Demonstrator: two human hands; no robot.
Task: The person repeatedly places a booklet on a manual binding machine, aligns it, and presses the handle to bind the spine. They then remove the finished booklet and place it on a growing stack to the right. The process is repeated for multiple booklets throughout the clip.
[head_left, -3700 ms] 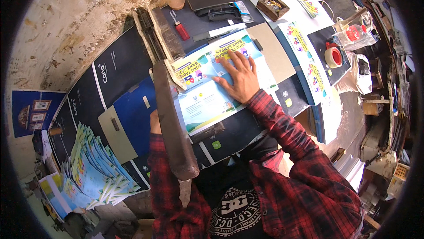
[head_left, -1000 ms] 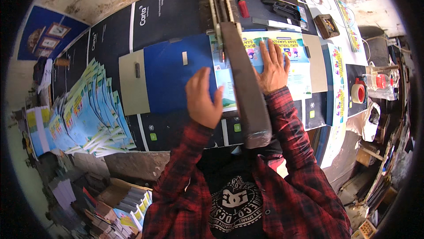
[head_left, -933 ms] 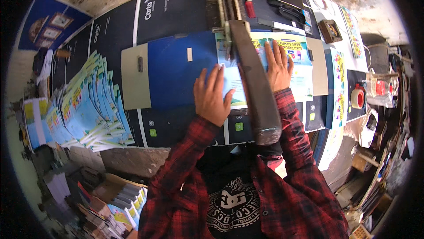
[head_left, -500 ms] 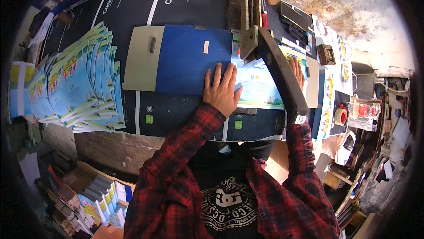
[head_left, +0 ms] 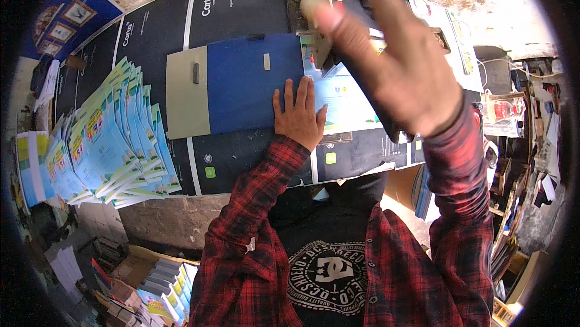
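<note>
My left hand (head_left: pixel 300 112) lies flat, fingers spread, across the right edge of a blue board (head_left: pixel 241 94) and the left side of a light-blue printed booklet sheet (head_left: pixel 339 100). Over the sheet stands a stapler-like metal device with a long black lever (head_left: pixel 396 131). Above that lever my right hand (head_left: pixel 411 70) is raised, blurred by motion, its thumb and fingers apart and nothing seen in it. It hides much of the lever and the sheet's right part. A beige strip (head_left: pixel 187 106) with a small dark block adjoins the board's left side.
A fanned pile of printed booklets (head_left: pixel 115 140) covers the table's left end, beside a strapped bundle (head_left: pixel 33 167). More booklets (head_left: pixel 166 291) stand in a box at lower left. A plastic bottle (head_left: pixel 504 109) lies at the right. Framed pictures (head_left: pixel 78 12) are at upper left.
My right hand has risen from the papers right of the lever to above it, toward the camera. My left hand stays flat on the board and sheet. The view has shifted slightly.
</note>
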